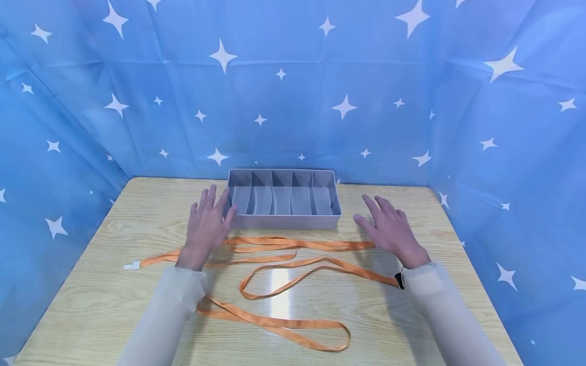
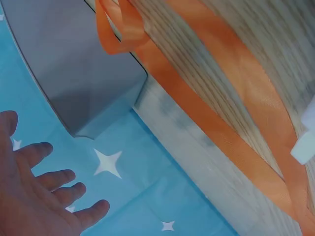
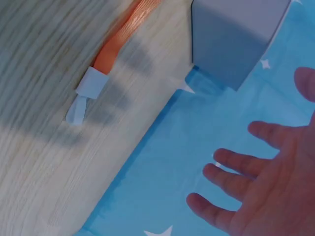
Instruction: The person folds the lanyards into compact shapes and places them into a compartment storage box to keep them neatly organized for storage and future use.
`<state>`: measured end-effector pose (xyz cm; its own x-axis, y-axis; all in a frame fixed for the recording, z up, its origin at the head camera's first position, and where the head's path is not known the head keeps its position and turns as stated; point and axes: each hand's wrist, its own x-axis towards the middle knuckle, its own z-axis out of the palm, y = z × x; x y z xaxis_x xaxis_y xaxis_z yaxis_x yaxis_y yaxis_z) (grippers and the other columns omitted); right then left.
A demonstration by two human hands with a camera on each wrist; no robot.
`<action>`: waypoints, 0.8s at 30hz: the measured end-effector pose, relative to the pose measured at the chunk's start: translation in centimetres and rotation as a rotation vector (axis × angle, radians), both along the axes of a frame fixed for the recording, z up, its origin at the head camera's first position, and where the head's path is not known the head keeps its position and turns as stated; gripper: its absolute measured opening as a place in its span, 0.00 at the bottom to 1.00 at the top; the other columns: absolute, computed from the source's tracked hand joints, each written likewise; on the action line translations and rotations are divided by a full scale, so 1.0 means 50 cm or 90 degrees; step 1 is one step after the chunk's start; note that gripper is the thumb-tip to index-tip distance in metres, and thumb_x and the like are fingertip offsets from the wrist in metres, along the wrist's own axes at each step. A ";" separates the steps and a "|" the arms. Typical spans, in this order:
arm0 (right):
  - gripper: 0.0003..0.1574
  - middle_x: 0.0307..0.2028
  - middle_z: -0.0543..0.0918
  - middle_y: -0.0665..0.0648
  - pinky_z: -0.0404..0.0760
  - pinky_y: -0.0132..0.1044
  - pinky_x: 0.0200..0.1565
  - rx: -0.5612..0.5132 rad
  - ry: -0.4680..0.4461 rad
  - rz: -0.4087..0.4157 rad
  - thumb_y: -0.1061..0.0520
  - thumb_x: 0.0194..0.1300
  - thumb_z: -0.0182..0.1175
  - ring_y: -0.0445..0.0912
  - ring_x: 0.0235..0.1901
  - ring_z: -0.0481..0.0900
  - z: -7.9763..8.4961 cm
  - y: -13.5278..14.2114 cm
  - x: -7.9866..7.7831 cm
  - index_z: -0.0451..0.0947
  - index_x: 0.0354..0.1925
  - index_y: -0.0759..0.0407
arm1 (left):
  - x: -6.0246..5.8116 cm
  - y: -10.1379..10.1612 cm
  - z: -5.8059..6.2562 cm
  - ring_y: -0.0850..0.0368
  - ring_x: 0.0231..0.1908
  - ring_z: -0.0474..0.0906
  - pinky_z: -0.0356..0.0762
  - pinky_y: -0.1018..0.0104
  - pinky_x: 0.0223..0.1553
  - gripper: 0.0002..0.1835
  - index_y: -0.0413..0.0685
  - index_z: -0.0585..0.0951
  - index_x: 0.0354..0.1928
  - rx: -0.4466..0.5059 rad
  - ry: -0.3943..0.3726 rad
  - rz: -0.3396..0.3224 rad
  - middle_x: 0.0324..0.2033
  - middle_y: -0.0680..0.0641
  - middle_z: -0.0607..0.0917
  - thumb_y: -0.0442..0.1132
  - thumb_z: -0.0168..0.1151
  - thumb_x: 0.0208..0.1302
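Observation:
A grey organizer box [image 1: 287,222] with several compartments stands at the back of the table. My left hand [image 1: 207,226] is at its left end, fingers spread and straight, overlapping the box corner in the head view. To the right of the box, my right hand [image 1: 389,229] hovers with spread fingers, holding nothing. Orange lanyards [image 1: 316,324] lie loosely looped on the table in front of the box. One lanyard ends at the left in a white clip [image 1: 133,265]; a black end piece [image 1: 400,280] shows by the right sleeve. Another white clip [image 3: 92,82] appears in the right wrist view.
The light wood table [image 1: 105,295] reaches back to a blue curtain [image 1: 293,91] with white stars, which also closes off both sides. A bright reflection lies on the tabletop between the arms.

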<state>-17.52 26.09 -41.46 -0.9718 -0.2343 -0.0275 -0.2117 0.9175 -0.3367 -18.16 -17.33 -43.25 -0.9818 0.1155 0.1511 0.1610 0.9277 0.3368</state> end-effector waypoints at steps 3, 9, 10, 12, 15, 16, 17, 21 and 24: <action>0.47 0.73 0.53 0.73 0.53 0.72 0.62 0.002 0.000 0.009 0.31 0.76 0.38 0.68 0.72 0.49 -0.004 -0.004 0.006 0.50 0.78 0.58 | 0.007 0.008 0.000 0.35 0.75 0.44 0.47 0.32 0.67 0.35 0.47 0.58 0.77 -0.007 0.006 -0.015 0.76 0.33 0.51 0.60 0.36 0.78; 0.46 0.73 0.55 0.73 0.52 0.72 0.62 0.013 0.003 0.025 0.31 0.76 0.40 0.68 0.72 0.49 -0.016 -0.017 0.018 0.51 0.78 0.57 | 0.020 0.030 -0.005 0.36 0.75 0.45 0.49 0.31 0.67 0.34 0.48 0.61 0.76 -0.029 0.027 -0.046 0.75 0.35 0.53 0.59 0.38 0.78; 0.46 0.73 0.55 0.72 0.52 0.72 0.62 0.015 0.005 0.027 0.31 0.76 0.40 0.68 0.72 0.49 -0.018 -0.019 0.020 0.52 0.77 0.57 | 0.023 0.034 -0.005 0.36 0.75 0.45 0.49 0.31 0.67 0.34 0.48 0.61 0.76 -0.029 0.028 -0.050 0.75 0.35 0.53 0.59 0.39 0.77; 0.46 0.73 0.55 0.72 0.51 0.72 0.63 0.017 0.009 0.032 0.31 0.76 0.41 0.68 0.73 0.49 -0.023 -0.024 0.024 0.53 0.77 0.57 | 0.029 0.044 -0.004 0.37 0.75 0.45 0.49 0.31 0.67 0.34 0.48 0.62 0.75 -0.029 0.031 -0.057 0.76 0.36 0.54 0.60 0.39 0.77; 0.45 0.74 0.54 0.72 0.48 0.72 0.64 0.022 0.008 0.038 0.31 0.76 0.41 0.68 0.73 0.47 -0.027 -0.029 0.030 0.53 0.77 0.56 | 0.037 0.060 -0.004 0.37 0.75 0.46 0.49 0.32 0.68 0.33 0.49 0.63 0.75 -0.038 0.039 -0.073 0.76 0.37 0.54 0.60 0.40 0.77; 0.45 0.74 0.53 0.72 0.47 0.72 0.64 0.024 0.007 0.039 0.31 0.76 0.41 0.68 0.74 0.46 -0.028 -0.031 0.032 0.52 0.77 0.56 | 0.040 0.066 -0.004 0.38 0.75 0.47 0.49 0.32 0.68 0.33 0.50 0.63 0.75 -0.045 0.041 -0.080 0.76 0.37 0.55 0.60 0.40 0.77; 0.45 0.74 0.53 0.72 0.47 0.72 0.65 0.026 0.006 0.040 0.31 0.76 0.41 0.68 0.74 0.45 -0.030 -0.031 0.034 0.52 0.78 0.56 | 0.042 0.072 -0.005 0.37 0.75 0.48 0.50 0.32 0.68 0.33 0.50 0.63 0.75 -0.052 0.046 -0.087 0.76 0.37 0.55 0.60 0.40 0.77; 0.44 0.75 0.52 0.71 0.45 0.72 0.65 0.035 0.009 0.043 0.32 0.76 0.43 0.67 0.74 0.45 -0.035 -0.035 0.041 0.52 0.78 0.55 | 0.052 0.096 -0.010 0.38 0.74 0.50 0.50 0.34 0.68 0.32 0.53 0.63 0.75 -0.070 0.050 -0.116 0.76 0.39 0.56 0.59 0.41 0.77; 0.44 0.75 0.52 0.70 0.45 0.72 0.65 0.036 0.013 0.047 0.32 0.76 0.43 0.68 0.74 0.45 -0.040 -0.038 0.047 0.53 0.77 0.55 | 0.059 0.112 -0.016 0.40 0.75 0.49 0.49 0.35 0.69 0.32 0.54 0.63 0.75 -0.085 0.051 -0.129 0.76 0.41 0.56 0.59 0.42 0.77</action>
<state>-15.18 24.19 -43.44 -0.9525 -0.3036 -0.0229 -0.2854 0.9166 -0.2799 -15.21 -11.74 -44.05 -0.9222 0.3325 0.1976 0.3691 0.9092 0.1927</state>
